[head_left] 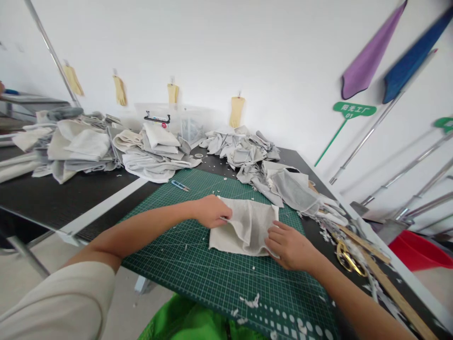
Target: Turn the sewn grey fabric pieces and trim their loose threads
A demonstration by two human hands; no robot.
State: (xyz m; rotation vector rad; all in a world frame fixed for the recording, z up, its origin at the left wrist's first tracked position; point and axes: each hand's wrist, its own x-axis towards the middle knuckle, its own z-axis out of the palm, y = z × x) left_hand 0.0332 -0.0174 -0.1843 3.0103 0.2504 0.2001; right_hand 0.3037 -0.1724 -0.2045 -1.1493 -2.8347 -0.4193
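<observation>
Right now, through the head camera, I have both bare hands on one piece of pale grey and off-white cloth (pixel 244 229), which lies on the green cutting mat (pixel 184 264) spread over the dark table (pixel 46 191). My left hand (pixel 213 211) is closed on the cloth near its upper left side, pinching an edge so that the fabric rises in a loose fold. My right hand (pixel 290 248) is at the right edge, fingers bent over the cloth; its thumb is hidden from me, so I can't tell whether it grips or only presses. Beyond the left hand, a pair of blue-handled snips (pixel 180 185) rests on the mat near its far edge. White scraps (pixel 252 301) are scattered on the mat, with more on the table. Along the far side I see a folded cloth stack (pixel 159 151) in front of a clear plastic box (pixel 191 127), a bigger cloth pile (pixel 79 144) to its left, and a heap of grey pieces (pixel 244 151) to its right, with loose cloth trailing from it towards the right side of the mat. To the right of my right hand, gold-handled scissors (pixel 348 259) lie among trimmings, beside long wooden strips (pixel 399 295).
</observation>
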